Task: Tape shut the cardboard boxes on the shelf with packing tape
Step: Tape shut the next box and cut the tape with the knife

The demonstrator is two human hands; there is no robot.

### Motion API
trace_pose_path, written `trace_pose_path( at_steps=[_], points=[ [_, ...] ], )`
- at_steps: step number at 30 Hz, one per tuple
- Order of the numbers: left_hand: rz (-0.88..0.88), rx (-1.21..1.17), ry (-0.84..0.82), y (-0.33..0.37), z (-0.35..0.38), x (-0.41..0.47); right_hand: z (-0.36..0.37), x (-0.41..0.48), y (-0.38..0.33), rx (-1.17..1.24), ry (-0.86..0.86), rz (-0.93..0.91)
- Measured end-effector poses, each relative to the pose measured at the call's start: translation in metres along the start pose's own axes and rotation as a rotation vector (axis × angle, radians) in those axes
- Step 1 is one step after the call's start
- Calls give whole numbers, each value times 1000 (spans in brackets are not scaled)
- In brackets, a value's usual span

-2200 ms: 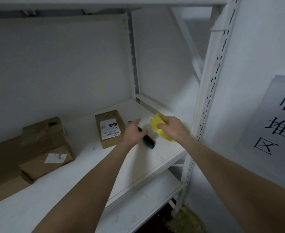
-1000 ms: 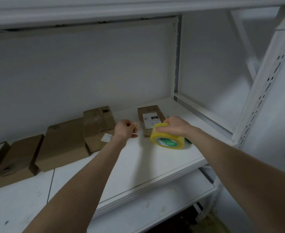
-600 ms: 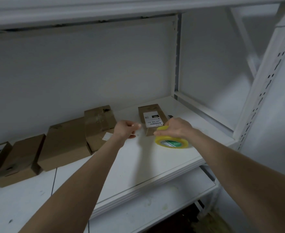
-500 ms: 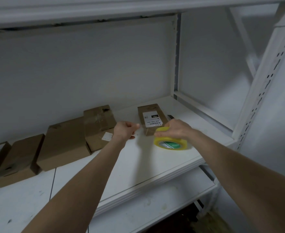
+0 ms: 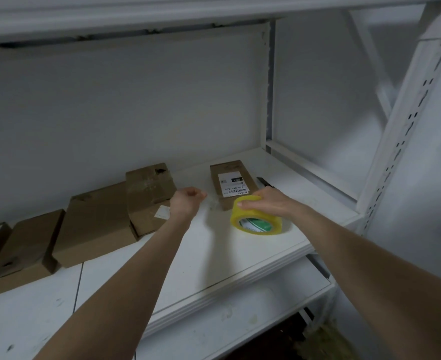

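The right hand (image 5: 270, 203) is gripping the yellow roll of packing tape (image 5: 255, 220) from above, fingers curling over its rim, and holding it low over the white shelf (image 5: 214, 255), just near of the small labelled box (image 5: 229, 178). The left hand (image 5: 186, 201) is clenching just left of the roll, seemingly pinching the free end of a clear tape strip (image 5: 215, 202) that is showing only faintly between the hands. A dark tool (image 5: 263, 181) is lying just beyond the right hand. The work is probably only beginning: tape is being drawn out, none is visibly lying across the labelled box, and the crumpled box (image 5: 149, 190) and the plain boxes (image 5: 97, 224) further left are waiting, their seals too dim to judge
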State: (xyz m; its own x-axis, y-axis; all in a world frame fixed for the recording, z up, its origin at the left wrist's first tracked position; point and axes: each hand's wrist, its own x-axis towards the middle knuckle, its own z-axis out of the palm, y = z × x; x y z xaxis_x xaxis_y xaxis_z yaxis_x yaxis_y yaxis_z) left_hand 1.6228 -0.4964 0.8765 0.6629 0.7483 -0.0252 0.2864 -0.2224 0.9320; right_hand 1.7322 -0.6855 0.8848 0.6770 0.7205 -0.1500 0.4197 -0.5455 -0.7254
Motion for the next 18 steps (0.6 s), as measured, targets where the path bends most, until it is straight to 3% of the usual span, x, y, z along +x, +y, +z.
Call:
trace_pose_path(
  at_steps=[5, 8, 12, 18],
  points=[
    [28, -14, -2, 0, -1, 0, -9, 3, 2, 53, -78, 62],
    [54, -37, 13, 1, -1, 0, -8, 5, 3, 52, -33, 41],
    [115, -63, 52, 11, -4, 2, -14, 4, 4, -146, 114, 63],
    [159, -55, 68, 16, -7, 7, -19, 1, 2, -354, 159, 165]
  ],
)
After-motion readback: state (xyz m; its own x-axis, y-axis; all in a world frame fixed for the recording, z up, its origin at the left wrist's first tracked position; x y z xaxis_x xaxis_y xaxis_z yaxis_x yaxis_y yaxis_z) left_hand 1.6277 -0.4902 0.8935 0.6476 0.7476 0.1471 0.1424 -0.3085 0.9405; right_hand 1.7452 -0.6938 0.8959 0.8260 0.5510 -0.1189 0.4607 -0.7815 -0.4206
